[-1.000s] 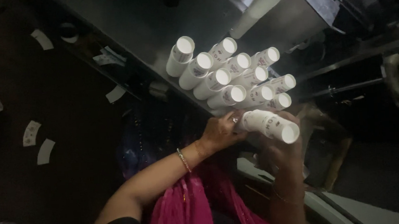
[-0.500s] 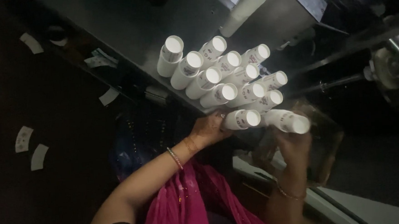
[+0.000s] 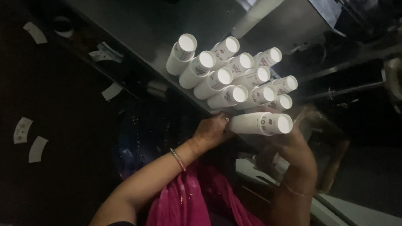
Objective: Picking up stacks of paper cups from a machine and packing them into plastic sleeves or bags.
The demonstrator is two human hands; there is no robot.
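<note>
The person holds one long stack of white paper cups [image 3: 261, 123] crosswise in front of the body, just below a cluster of like stacks [image 3: 233, 77] that stand bunched together on the dark metal table [image 3: 127, 25]. The left hand [image 3: 211, 131] closes its fingers round the base end of the held stack. The right hand [image 3: 292, 145] supports it from beneath near the open mouth end; how tightly its fingers close is too dim to make out, though the stack plainly rests in that hand.

As a judgement, the gathering is well along: about a dozen stacks already stand side by side, mouths glowing white toward the camera, and the one in hand lies against the near edge of the cluster, not yet set in among them. Flat curved paper blanks [image 3: 30, 142] lie scattered on the dark floor at the left, apart from the work. A pink garment [image 3: 192, 205] hangs below the arms, and a thin bangle [image 3: 178, 159] sits on the left wrist.

Half a second ago two separate pieces showed at the hands, a shorter one at the left hand and another by the right. Now they read as a single joined length, and the view has shifted slightly.
</note>
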